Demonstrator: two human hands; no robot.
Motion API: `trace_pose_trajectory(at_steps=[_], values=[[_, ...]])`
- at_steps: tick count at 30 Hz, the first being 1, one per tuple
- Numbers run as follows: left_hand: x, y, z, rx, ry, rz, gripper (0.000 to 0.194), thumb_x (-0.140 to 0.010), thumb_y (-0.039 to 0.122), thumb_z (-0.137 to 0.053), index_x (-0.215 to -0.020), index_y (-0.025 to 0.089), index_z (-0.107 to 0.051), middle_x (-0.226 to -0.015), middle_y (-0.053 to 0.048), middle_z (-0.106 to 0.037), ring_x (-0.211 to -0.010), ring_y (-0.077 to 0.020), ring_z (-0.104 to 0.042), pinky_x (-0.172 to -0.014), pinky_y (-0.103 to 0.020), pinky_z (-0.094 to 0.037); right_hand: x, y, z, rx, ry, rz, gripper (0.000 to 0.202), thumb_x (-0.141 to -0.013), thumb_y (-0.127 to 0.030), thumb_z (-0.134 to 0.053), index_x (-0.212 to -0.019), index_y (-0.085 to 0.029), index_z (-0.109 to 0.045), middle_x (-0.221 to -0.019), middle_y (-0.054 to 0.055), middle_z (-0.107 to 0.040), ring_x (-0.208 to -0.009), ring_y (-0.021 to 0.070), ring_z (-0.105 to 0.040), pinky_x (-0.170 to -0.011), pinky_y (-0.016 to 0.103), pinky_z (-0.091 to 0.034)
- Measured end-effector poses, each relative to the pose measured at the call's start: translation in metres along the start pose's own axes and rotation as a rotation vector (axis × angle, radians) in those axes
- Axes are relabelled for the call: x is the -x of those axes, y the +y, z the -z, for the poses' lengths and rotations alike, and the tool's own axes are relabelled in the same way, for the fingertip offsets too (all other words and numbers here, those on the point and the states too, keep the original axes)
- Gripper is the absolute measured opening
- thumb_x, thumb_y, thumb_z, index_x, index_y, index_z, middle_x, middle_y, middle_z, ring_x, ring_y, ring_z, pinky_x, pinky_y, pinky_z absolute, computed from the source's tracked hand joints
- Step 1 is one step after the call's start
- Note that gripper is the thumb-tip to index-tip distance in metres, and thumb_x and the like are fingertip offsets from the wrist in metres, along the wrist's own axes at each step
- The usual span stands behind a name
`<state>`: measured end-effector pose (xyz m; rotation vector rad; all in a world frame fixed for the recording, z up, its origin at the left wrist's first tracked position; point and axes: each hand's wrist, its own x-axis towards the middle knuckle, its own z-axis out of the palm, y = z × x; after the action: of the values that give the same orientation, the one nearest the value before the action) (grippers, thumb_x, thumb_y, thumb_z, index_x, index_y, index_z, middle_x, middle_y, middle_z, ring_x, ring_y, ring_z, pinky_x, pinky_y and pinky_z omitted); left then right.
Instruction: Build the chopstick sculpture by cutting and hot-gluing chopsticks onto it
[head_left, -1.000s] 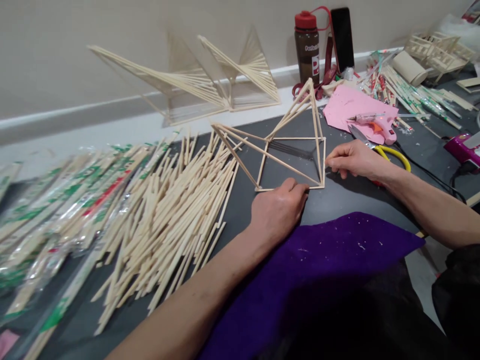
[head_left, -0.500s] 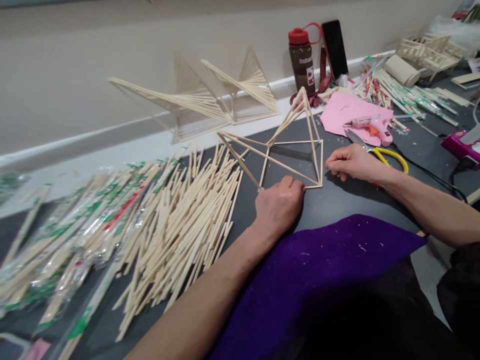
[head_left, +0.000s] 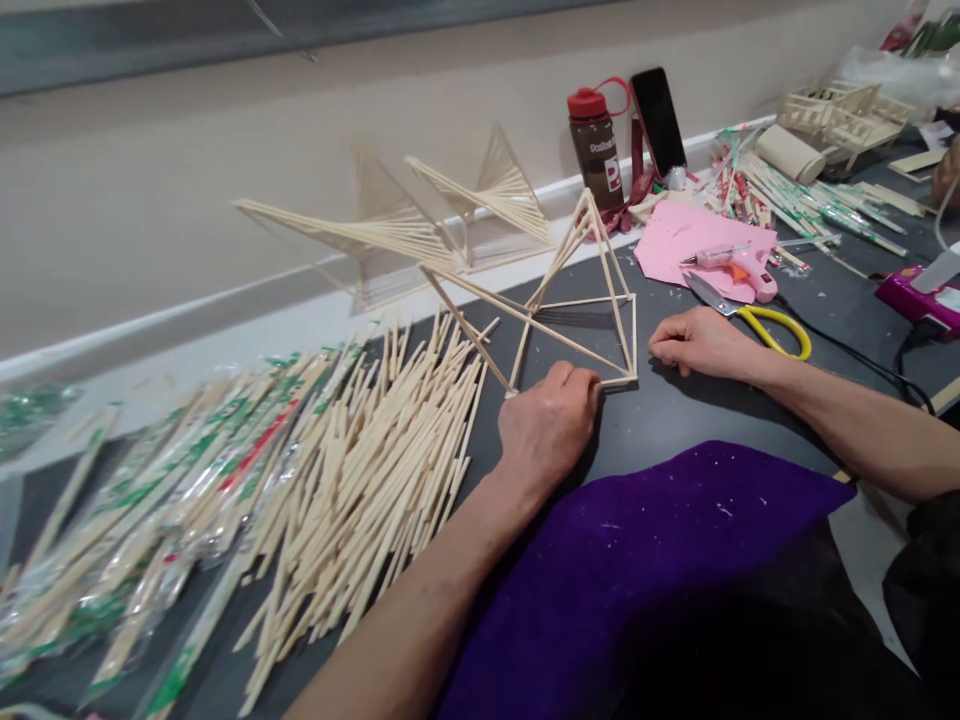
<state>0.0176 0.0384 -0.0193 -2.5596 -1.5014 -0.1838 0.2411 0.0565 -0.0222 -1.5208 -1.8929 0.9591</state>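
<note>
My left hand (head_left: 551,412) is closed on the front bar of a wooden stick frame (head_left: 574,345); its fingertips are hidden from above. The frame has a four-sided base on the table, with a peak of slanted sticks at the back and another raised corner at the left. To the right of the frame, my right hand (head_left: 694,342) rests near the tabletop with fingers curled in, apart from the frame; no object shows in it. Yellow-handled scissors (head_left: 776,332) lie just beyond this hand, and a pink glue gun (head_left: 739,265) lies on a pink sheet (head_left: 667,235).
Loose wooden sticks (head_left: 375,480) are heaped left of my left hand, beside wrapped chopsticks (head_left: 172,500). Two finished-looking stick structures (head_left: 390,235) stand against the wall. Behind are a bottle (head_left: 596,150) and a phone (head_left: 658,122). A purple power strip (head_left: 911,295) sits at right.
The view has shifted slightly, showing more of the wall top. Both hands keep nearly the same places relative to the frame. Part of another person's hand now shows at the far right edge.
</note>
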Motion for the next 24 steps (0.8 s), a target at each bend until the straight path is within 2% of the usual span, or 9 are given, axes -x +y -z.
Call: trace_pose_trajectory(at_steps=[6, 9, 12, 15, 17, 19, 21, 24], values=[[0.004, 0.012, -0.006, 0.038, -0.062, -0.144, 0.03, -0.097, 0.019, -0.043, -0.088, 0.017, -0.071, -0.085, -0.01, -0.068, -0.071, -0.0189, -0.065, -0.051, -0.029, -0.034, -0.002, 0.003, -0.001, 0.17, 0.01, 0.072, 0.02, -0.085, -0.024, -0.054, -0.079, -0.014, -0.071, -0.062, -0.001, -0.064, -0.048, 0.0082, -0.055, -0.056, 0.022, -0.04], [0.011, 0.014, 0.0, 0.074, -0.06, -0.144, 0.032, -0.098, 0.023, -0.042, -0.088, 0.017, -0.071, -0.085, -0.009, -0.068, -0.07, -0.0187, -0.065, -0.05, -0.028, -0.036, -0.002, 0.004, 0.0, 0.235, 0.016, 0.091, 0.02, -0.086, -0.022, -0.054, -0.082, -0.014, -0.072, -0.064, 0.0, -0.066, -0.052, 0.009, -0.055, -0.057, 0.022, -0.038], [0.023, 0.007, 0.02, 0.237, -0.097, -0.125, 0.03, -0.097, 0.029, -0.044, -0.089, 0.018, -0.07, -0.085, -0.006, -0.069, -0.068, -0.0163, -0.063, -0.053, -0.027, -0.039, -0.001, 0.002, 0.001, 0.263, 0.015, 0.087, 0.021, -0.086, -0.02, -0.054, -0.083, -0.013, -0.073, -0.066, 0.001, -0.067, -0.055, 0.0098, -0.056, -0.06, 0.022, -0.037], [0.037, -0.01, 0.049, 0.6, -0.173, -0.117, 0.024, -0.092, 0.028, -0.049, -0.08, 0.02, -0.068, -0.076, -0.001, -0.067, -0.065, -0.0123, -0.06, -0.061, -0.025, -0.044, 0.0, -0.001, 0.003, 0.284, 0.009, 0.072, 0.022, -0.087, -0.019, -0.052, -0.083, -0.013, -0.073, -0.065, 0.001, -0.066, -0.055, 0.0102, -0.056, -0.061, 0.023, -0.037], [0.044, -0.027, 0.067, 0.789, -0.174, 0.024, 0.022, -0.087, 0.032, -0.055, -0.073, 0.021, -0.067, -0.066, 0.001, -0.063, -0.056, -0.0109, -0.054, -0.054, -0.024, -0.04, 0.0, -0.001, 0.003, 0.298, -0.002, 0.065, 0.023, -0.087, -0.019, -0.052, -0.084, -0.012, -0.073, -0.065, 0.001, -0.066, -0.054, 0.0101, -0.055, -0.06, 0.023, -0.037], [0.047, -0.044, 0.077, 0.935, -0.111, 0.244, 0.017, -0.078, 0.035, -0.065, -0.069, 0.021, -0.066, -0.059, 0.002, -0.059, -0.049, -0.0098, -0.047, -0.047, -0.023, -0.035, 0.0, 0.0, 0.003, 0.302, -0.005, 0.078, 0.022, -0.087, -0.019, -0.052, -0.083, -0.013, -0.072, -0.066, 0.002, -0.066, -0.054, 0.0098, -0.054, -0.059, 0.023, -0.036], [0.046, -0.059, 0.078, 1.049, 0.014, 0.452, 0.016, -0.068, 0.035, -0.071, -0.067, 0.02, -0.065, -0.057, 0.003, -0.058, -0.046, -0.0084, -0.042, -0.044, -0.023, -0.03, 0.0, 0.002, 0.003, 0.294, 0.007, 0.102, 0.021, -0.086, -0.018, -0.052, -0.081, -0.013, -0.072, -0.066, 0.001, -0.066, -0.054, 0.0095, -0.053, -0.058, 0.023, -0.035], [0.04, -0.072, 0.066, 1.15, 0.061, 0.625, 0.02, -0.06, 0.035, -0.072, -0.067, 0.019, -0.063, -0.046, 0.006, -0.048, -0.043, -0.0073, -0.038, -0.044, -0.022, -0.026, 0.0, 0.003, 0.003, 0.279, 0.04, 0.127, 0.021, -0.085, -0.017, -0.052, -0.078, -0.014, -0.071, -0.062, 0.0, -0.064, -0.054, 0.0095, -0.053, -0.058, 0.023, -0.035]])
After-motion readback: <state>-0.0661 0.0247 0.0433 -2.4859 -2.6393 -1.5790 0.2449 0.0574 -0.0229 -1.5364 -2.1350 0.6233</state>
